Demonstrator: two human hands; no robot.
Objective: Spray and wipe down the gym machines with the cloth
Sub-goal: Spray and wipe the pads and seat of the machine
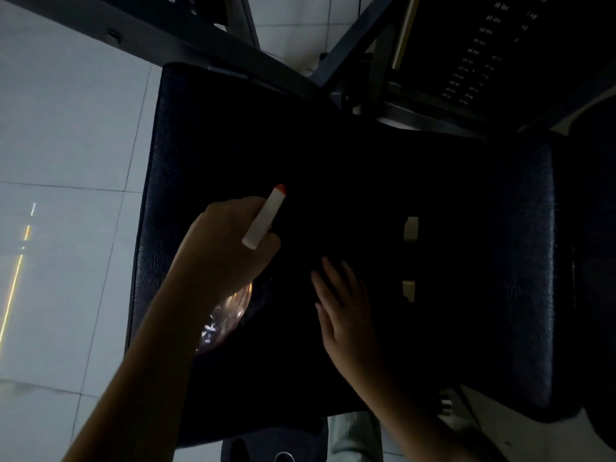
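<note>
A wide black padded seat (206,135) of a gym machine fills the middle of the view. My left hand (223,245) grips a spray bottle over the seat's left part. Its white head with a red nozzle tip (266,215) points up and to the right, and its clear body (226,315) shows below my hand. My right hand (340,305) lies flat on the dark pad with straight fingers. The surface under it is too dark to tell whether a cloth is there. Two small pale patches (410,228) show just right of that hand.
Dark metal frame bars (206,45) cross the top. A weight stack with small printed labels (473,61) stands at the top right. White floor tiles (66,128) lie to the left. A second dark pad edge (593,228) is at the far right.
</note>
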